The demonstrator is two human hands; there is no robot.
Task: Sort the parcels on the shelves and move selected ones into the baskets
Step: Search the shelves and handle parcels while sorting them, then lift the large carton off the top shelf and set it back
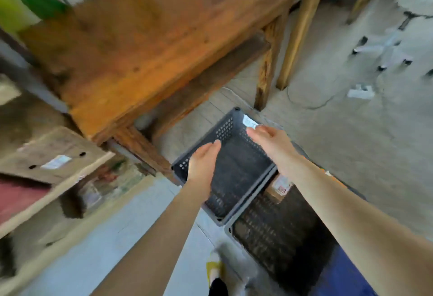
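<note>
Basket (225, 129) — grey perforated plastic | left hand (203, 163), right hand (269, 143) over it

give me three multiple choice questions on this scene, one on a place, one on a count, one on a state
1. Where is the parcel?
A on the table
B in the near basket
C on the shelf

2. How many baskets are on the floor?
A one
B two
C four

3. The left hand is:
A open
B a fist
C gripping a box

Key:
1 B, it lies in a corner of the near basket.
2 B, the far basket and the near basket stand side by side.
3 A, its fingers are straight and hold nothing.
</note>
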